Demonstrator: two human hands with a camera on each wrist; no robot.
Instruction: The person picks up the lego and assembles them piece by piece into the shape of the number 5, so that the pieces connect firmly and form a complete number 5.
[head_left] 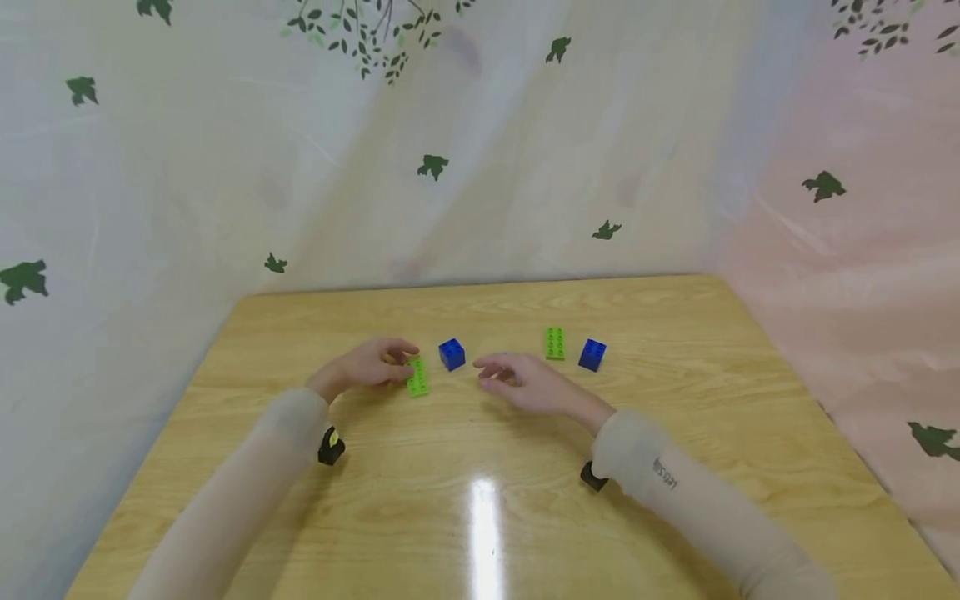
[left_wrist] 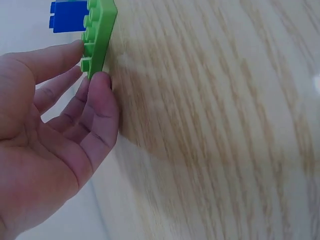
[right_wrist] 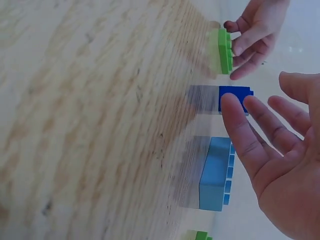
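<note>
My left hand [head_left: 371, 362] is at the left green brick [head_left: 417, 379], its fingers loosely bent. In the left wrist view a fingertip overlaps the studs of that green brick [left_wrist: 97, 35], and another fingertip is right at its near end. My right hand [head_left: 525, 382] hovers between the bricks with relaxed fingers and holds nothing. A dark blue brick [head_left: 452, 354] stands between the hands, partly behind the right fingers in the right wrist view. That view also shows a light blue brick [right_wrist: 215, 175] beside the right hand; the head view hides it.
On the right side of the wooden table [head_left: 420, 517] lie another green brick [head_left: 554, 343] and another dark blue brick [head_left: 592, 355]. Patterned cloth [head_left: 510, 208] hangs behind the table's back edge. Both wrists carry small black devices, one [head_left: 331, 447] under the left sleeve.
</note>
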